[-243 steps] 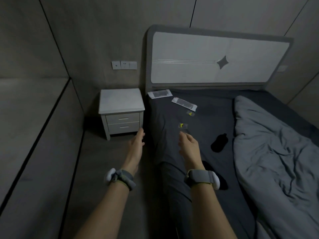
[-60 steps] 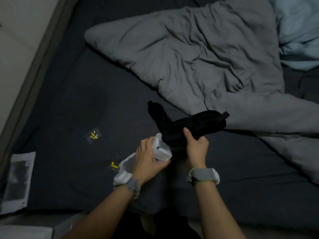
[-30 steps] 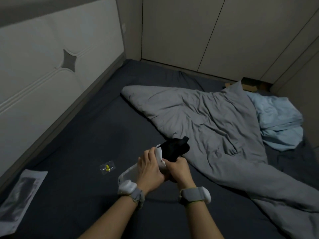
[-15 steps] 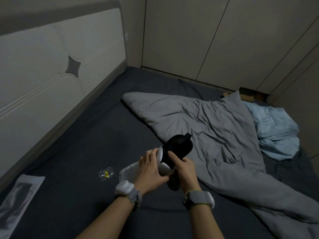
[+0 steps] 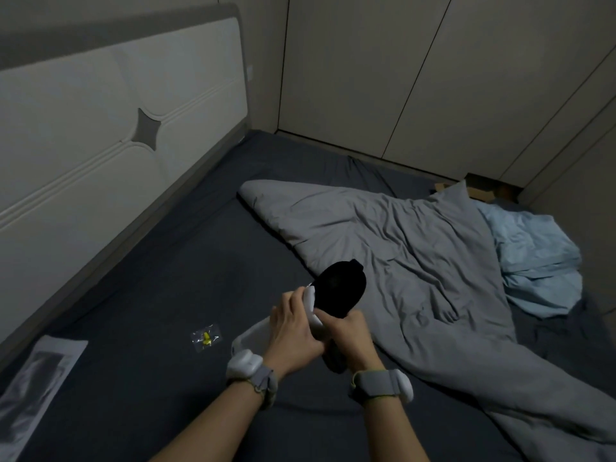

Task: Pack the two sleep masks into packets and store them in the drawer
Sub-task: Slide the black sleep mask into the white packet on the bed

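Note:
My left hand (image 5: 293, 331) grips a white packet (image 5: 248, 335) by its mouth, just above the dark bedsheet. A black sleep mask (image 5: 340, 290) sticks out of that mouth, its far end raised toward the grey duvet. My right hand (image 5: 350, 335) is closed on the mask's lower part, right against my left hand. How far the mask sits inside the packet is hidden by my fingers. A second packet (image 5: 33, 385) lies flat at the bed's near left corner. The other mask and the drawer are out of view.
A small clear bag with something yellow inside (image 5: 206, 337) lies on the sheet left of my hands. The grey duvet (image 5: 416, 278) covers the right of the bed, a light blue cloth (image 5: 536, 261) beyond it. The white headboard (image 5: 100, 145) runs along the left.
Half a second ago my right thumb lay on the mask's top. Now that hand has slid lower and the mask's free end has tilted up. My left hand still grips the packet.

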`<action>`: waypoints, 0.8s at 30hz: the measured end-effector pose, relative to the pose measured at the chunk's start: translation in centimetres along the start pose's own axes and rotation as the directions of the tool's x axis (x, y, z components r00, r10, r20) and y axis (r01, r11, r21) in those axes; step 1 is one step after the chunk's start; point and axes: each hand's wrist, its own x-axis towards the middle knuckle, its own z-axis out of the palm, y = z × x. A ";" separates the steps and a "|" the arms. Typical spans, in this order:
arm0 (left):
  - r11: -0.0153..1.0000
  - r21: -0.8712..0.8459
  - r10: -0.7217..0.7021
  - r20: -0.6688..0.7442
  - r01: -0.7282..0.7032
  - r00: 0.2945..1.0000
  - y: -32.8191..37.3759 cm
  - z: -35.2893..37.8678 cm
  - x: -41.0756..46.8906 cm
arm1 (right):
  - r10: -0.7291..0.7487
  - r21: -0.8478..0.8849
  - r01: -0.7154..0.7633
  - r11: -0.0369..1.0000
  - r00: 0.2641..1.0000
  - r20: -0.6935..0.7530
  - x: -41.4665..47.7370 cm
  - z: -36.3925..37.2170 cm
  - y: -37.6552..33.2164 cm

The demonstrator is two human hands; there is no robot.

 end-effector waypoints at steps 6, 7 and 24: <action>0.992 0.108 0.059 0.052 -0.064 0.997 -0.4 -0.4 0.2 | 0.055 0.260 -0.052 0.964 0.998 -0.002 -0.3 -1.9 -1.7; 0.987 0.139 0.075 0.053 -0.082 0.996 -0.6 -0.3 0.2 | 0.052 0.259 -0.036 0.965 0.997 -0.058 -0.1 -2.1 -1.8; 0.987 0.160 -0.003 0.067 -0.008 0.998 -0.6 0.6 0.2 | -0.407 -0.523 0.255 0.813 0.892 -0.198 1.8 -0.8 3.2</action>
